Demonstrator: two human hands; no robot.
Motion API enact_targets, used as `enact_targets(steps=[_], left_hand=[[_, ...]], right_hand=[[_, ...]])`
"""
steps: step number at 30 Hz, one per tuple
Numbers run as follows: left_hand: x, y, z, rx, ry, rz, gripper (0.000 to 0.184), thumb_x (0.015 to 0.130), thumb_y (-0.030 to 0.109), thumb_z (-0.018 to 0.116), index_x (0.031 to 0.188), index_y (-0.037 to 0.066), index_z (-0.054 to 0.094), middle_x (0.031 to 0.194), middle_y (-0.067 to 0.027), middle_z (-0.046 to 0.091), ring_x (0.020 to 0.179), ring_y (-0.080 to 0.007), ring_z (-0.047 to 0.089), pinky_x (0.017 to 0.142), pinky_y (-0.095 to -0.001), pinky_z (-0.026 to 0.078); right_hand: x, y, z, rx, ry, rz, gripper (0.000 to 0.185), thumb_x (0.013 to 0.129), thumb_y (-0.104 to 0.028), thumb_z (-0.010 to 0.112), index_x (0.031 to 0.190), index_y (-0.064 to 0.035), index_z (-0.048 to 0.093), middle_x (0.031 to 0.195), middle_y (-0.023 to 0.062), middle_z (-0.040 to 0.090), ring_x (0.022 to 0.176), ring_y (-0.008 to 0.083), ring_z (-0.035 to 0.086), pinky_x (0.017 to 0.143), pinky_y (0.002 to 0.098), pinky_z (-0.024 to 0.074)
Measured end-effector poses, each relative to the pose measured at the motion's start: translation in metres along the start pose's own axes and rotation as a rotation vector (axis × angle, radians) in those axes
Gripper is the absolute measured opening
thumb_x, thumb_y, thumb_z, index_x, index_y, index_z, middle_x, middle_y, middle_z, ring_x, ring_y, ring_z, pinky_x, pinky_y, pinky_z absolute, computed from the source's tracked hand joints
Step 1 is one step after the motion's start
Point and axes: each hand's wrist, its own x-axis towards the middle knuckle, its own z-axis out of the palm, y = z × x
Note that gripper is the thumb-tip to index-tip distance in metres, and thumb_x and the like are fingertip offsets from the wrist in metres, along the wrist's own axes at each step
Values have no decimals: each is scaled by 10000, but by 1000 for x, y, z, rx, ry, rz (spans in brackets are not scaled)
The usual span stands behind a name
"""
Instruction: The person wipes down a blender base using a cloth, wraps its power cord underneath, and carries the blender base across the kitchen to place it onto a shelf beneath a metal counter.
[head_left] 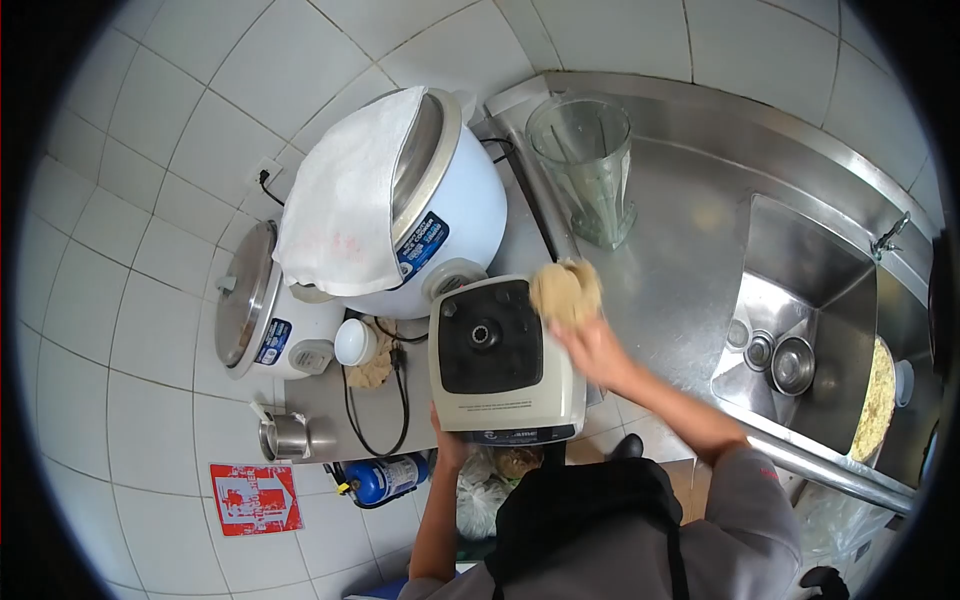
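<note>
The person's black apron (590, 520), worn over a grey shirt, was nearest, just below the blender base (490, 345). The right hand (595, 352) had closed around a bunched tan cloth (566, 292) at the base's upper right corner. The left hand (450, 440) was against the base's lower left edge; its fingers were hidden, so I could not tell how wide its grip was. The base was turned with its black top and drive socket (484, 335) in view.

Beyond the base, up and to its right, the glass blender jar (585, 175) stood on the steel counter (665, 250). Up and left of the base sat a large rice cooker (465, 200), a white towel (345, 200) draped over its lid. Farther left was a smaller cooker (300, 325). Between that cooker and the base lay a white cup (355, 342) and a black cord (405, 400). Well to the base's right, the sink (810, 290) held a round steel bowl (792, 364).
</note>
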Motion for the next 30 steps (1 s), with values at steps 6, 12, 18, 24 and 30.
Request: enact_targets(steps=[6, 12, 18, 24, 30], left_hand=[[-3, -9, -1, -492, -41, -246, 560, 963, 488, 215, 1331, 92, 360, 1270, -40, 451, 1175, -185, 411, 1025, -340, 263], [4, 54, -5, -435, 151, -81, 587, 963, 436, 292, 1391, 37, 240, 1411, -127, 317, 1309, -232, 289, 1081, -381, 208], [-32, 150, 21, -500, 6, 417, 740, 936, 526, 253, 1390, -53, 172, 1460, -156, 195, 1339, -260, 225, 1089, -382, 176], [-55, 162, 43, -739, -545, 355, 647, 960, 437, 281, 1390, -40, 199, 1449, -171, 218, 1328, -246, 254, 1065, -341, 224], [-33, 112, -10, -225, 159, 53, 546, 975, 366, 310, 1351, -31, 308, 1313, -202, 439, 1240, -263, 405, 1034, -348, 283]], right_hand=[[-107, -37, 31, -122, -57, -381, 384, 824, -345, 554, 985, -4, 629, 1087, 199, 574, 1108, 389, 473, 979, 515, 303], [-53, -41, 8, -410, -102, -78, 326, 859, -294, 560, 784, 7, 661, 618, 181, 603, 575, 320, 601, 549, 451, 442], [-84, -93, 22, -86, -115, -571, 366, 824, -240, 593, 1071, 26, 545, 1015, 200, 568, 986, 394, 542, 903, 484, 400], [-66, -106, 30, 246, 329, -166, 258, 839, -140, 571, 1031, 33, 569, 990, 224, 589, 896, 364, 587, 790, 411, 456], [44, -69, 15, -675, -190, 210, 267, 916, -176, 453, 945, 40, 608, 782, 117, 637, 734, 172, 597, 672, 321, 469]])
